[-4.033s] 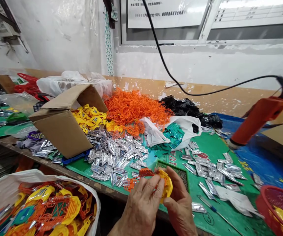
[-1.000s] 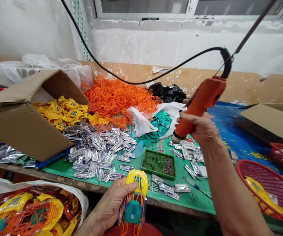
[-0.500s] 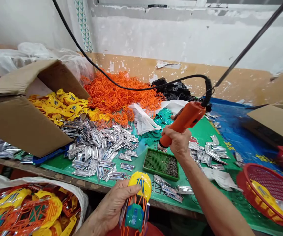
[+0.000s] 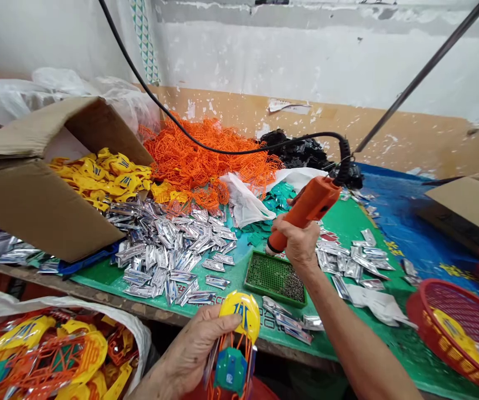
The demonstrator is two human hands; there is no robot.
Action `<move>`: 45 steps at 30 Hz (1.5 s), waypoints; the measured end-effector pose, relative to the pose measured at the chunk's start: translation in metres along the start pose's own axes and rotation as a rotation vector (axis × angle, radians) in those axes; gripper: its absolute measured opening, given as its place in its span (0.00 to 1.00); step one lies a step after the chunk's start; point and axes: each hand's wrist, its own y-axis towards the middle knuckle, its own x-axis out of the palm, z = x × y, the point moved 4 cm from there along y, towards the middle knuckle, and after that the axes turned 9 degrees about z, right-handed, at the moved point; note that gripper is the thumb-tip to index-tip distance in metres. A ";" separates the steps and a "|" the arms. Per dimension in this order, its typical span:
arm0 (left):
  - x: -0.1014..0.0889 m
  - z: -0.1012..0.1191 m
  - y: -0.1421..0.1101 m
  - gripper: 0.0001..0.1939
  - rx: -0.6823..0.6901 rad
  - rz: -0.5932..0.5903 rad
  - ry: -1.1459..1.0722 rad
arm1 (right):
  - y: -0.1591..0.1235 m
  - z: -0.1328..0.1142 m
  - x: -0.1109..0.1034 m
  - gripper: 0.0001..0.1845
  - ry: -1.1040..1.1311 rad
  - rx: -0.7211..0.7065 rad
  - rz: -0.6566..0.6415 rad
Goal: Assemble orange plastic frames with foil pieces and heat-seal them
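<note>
My left hand [image 4: 193,347] is closed on a toy body [image 4: 231,366] with a yellow nose, orange lattice frame and green centre piece, held low at the table's front edge. Its thumb presses on the yellow nose. In my right hand [image 4: 300,241] is an orange electric screwdriver [image 4: 306,214], tilted with its tip down at the left. The tip end is over the back part of a green screw tray [image 4: 275,278]; whether it touches a screw cannot be seen. Small dark screws [image 4: 293,286] lie heaped in the tray's right corner.
Silver parts [image 4: 168,244] lie scattered left of the tray. Behind are orange frames [image 4: 206,155] and a carton [image 4: 48,205] of yellow parts. A red basket [image 4: 427,333] stands right, a white sack [image 4: 139,333] of toy bodies front left. A black cable [image 4: 223,151] hangs across.
The screwdriver's top end has swung slightly left and down in my right hand. My left hand keeps the toy body in nearly the same place. The view has shifted a little.
</note>
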 end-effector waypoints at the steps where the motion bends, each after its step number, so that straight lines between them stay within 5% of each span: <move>1: 0.000 0.000 0.000 0.13 0.000 0.003 0.001 | 0.000 0.001 0.000 0.10 0.002 0.000 -0.004; 36: -0.003 -0.003 0.006 0.13 -0.007 0.134 0.028 | -0.001 -0.001 -0.003 0.09 -0.012 -0.059 -0.008; 45: 0.000 -0.003 0.005 0.14 -0.004 0.172 -0.020 | -0.013 -0.046 -0.004 0.20 0.224 -0.003 -0.089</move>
